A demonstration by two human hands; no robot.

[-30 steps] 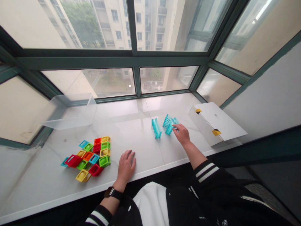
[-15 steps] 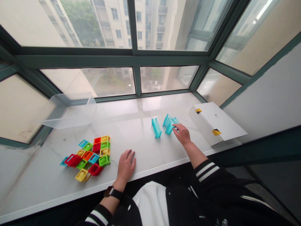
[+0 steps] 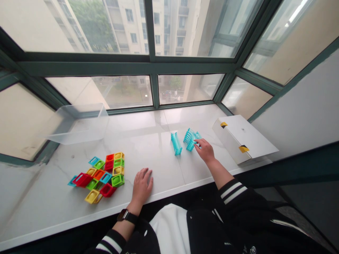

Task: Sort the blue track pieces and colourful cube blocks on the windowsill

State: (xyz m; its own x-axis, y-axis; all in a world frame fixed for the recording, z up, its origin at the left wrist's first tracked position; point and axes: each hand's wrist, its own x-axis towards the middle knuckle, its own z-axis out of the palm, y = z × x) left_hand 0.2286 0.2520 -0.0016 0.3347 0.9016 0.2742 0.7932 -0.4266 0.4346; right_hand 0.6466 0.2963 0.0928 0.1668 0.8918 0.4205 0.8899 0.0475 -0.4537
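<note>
My left hand lies palm down on the white counter near its front edge, fingers stretched out and holding nothing. To its left is a cluster of red, yellow, green, orange and blue hollow plastic blocks. My right hand has its thumb and fingertips pinched at the right side of a curved, see-through turquoise track piece, which rests on the counter. The fingers partly hide that piece's right end. Just left of it, a straight turquoise track piece lies apart on the counter.
A clear plastic bin stands at the back left by the window. On the right sits a white box with yellow-and-black tabs. Green window frames border the marble-patterned counter at the back.
</note>
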